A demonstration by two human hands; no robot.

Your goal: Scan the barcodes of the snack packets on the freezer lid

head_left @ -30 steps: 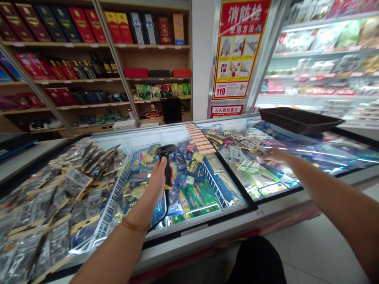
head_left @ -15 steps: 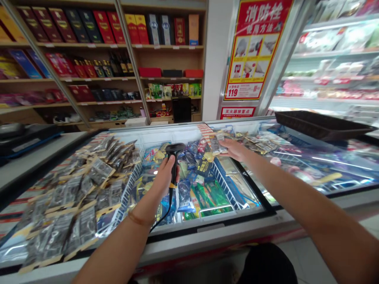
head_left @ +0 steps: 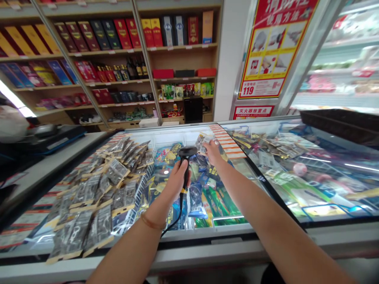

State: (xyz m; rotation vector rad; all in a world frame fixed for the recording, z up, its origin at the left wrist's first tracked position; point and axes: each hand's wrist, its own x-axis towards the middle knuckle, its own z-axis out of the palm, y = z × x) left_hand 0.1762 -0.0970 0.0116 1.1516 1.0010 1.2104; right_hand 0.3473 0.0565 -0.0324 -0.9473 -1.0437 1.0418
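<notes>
My left hand (head_left: pixel 177 178) is wrapped round the handle of a black barcode scanner (head_left: pixel 188 151), its cable hanging down over the freezer's front edge. Just beyond the scanner head, my right hand (head_left: pixel 213 151) pinches a small clear packet (head_left: pixel 203 142) by its right side. Both hands are above the chest freezer, over bagged goods (head_left: pixel 198 197) in wire baskets. To the left, many similar packets with brown card edges (head_left: pixel 115 171) lie heaped on the glass lid. More packets (head_left: pixel 274 144) lie on the freezer's right side.
A black tray (head_left: pixel 340 126) rests at the back right of the freezer. Dark equipment (head_left: pixel 56 144), partly cut off, stands on a counter at left. Behind are shelves of boxes and bottles (head_left: pixel 118 75), a red poster (head_left: pixel 269 51) and a lit display cooler (head_left: pixel 349 75).
My right hand has brought the packet left, from over the basket's right edge to just beyond the scanner head. The view has turned slightly left. My left hand keeps hold of the scanner.
</notes>
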